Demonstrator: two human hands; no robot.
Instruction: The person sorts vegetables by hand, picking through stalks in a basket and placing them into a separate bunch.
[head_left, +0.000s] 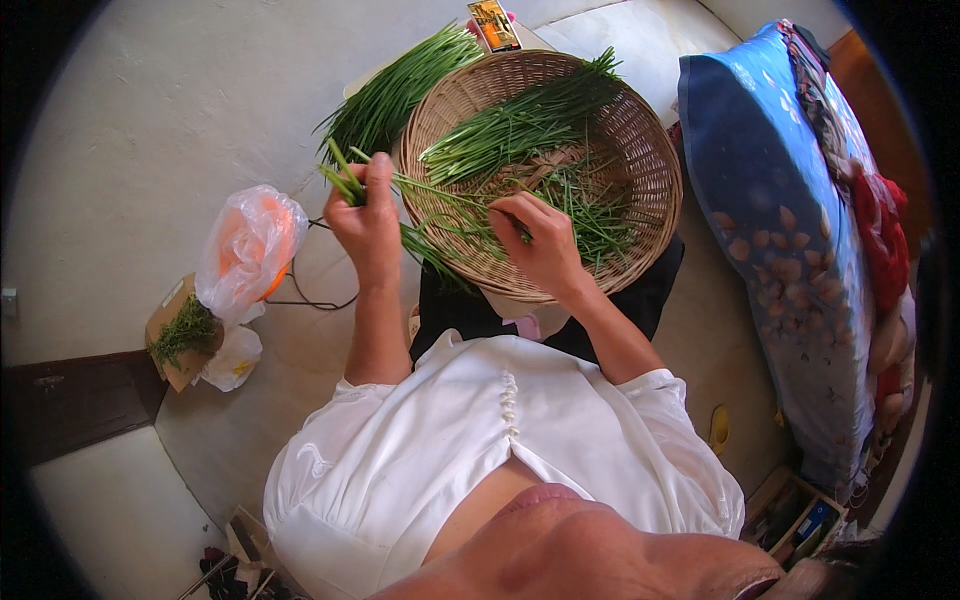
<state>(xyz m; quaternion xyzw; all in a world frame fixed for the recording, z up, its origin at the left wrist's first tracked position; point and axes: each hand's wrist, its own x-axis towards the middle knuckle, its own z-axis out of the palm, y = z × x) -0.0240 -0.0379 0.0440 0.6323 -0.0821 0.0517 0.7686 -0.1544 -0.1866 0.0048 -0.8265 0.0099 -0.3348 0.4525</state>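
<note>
My left hand (367, 214) grips a small bunch of garlic chives (347, 184) left of a round wicker basket (649, 142); the leaves hang down over the basket's near left side. My right hand (541, 236), above the basket's near part, pinches thin green leaves that stretch across from the left hand. Inside the basket lie a neat bundle of chives (502, 135) towards the back and loose green scraps (592, 217) nearer on the right. Behind the basket, to the left, rests a larger pile of chives (405, 86).
A phone (494, 25) stands behind the basket. At left are a plastic bag with orange contents (251, 244) and a cardboard box with greens (169, 322). A bed with a blue floral cover (772, 247) borders the right side. A yellow slipper (719, 429) lies on the floor.
</note>
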